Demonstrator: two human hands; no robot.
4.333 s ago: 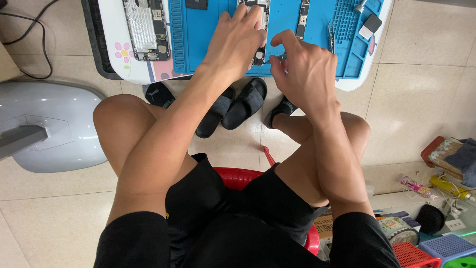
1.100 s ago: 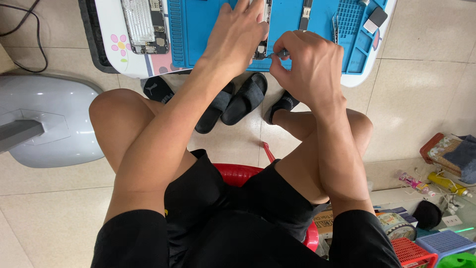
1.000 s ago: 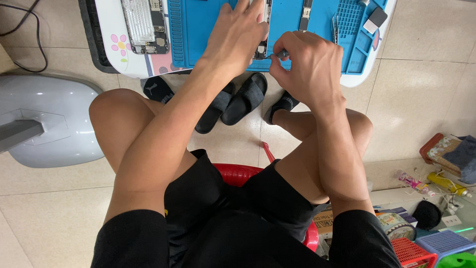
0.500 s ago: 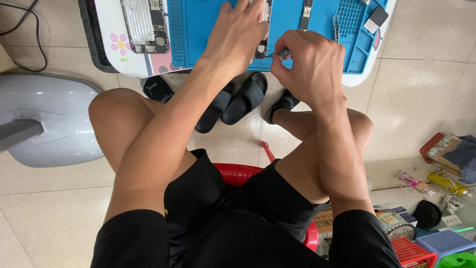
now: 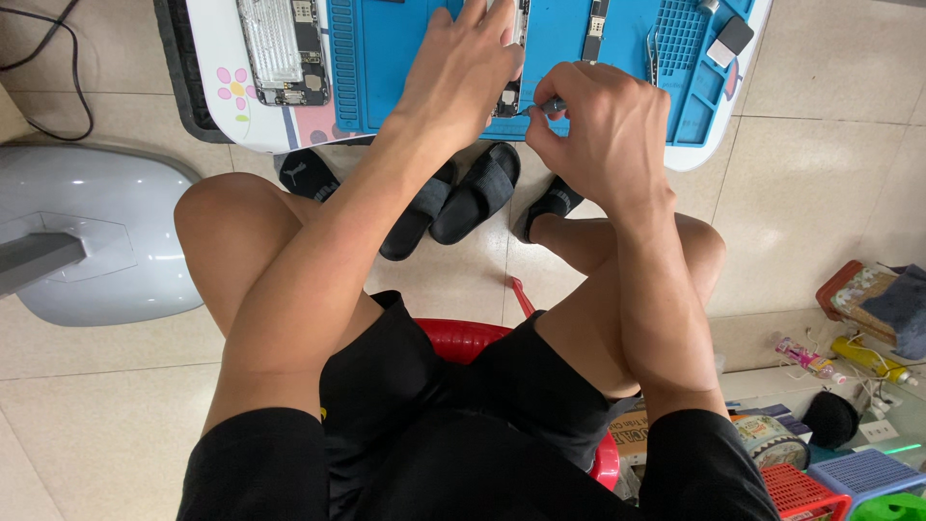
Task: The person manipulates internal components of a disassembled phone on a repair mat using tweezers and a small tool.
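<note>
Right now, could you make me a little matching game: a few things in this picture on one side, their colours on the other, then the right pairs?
Things:
1. work mat
2. stool
3. slippers
4. basket

Colours:
A. black
B. light blue
C. bright blue
D. red

Pairs: 1-C, 2-D, 3-A, 4-B

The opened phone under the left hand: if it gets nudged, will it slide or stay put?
The opened phone lies flat on the blue mat with the left hand pressing it, so it probably stays put. Its bare circuitry looks fragile where the small tool in the right hand touches.
</note>
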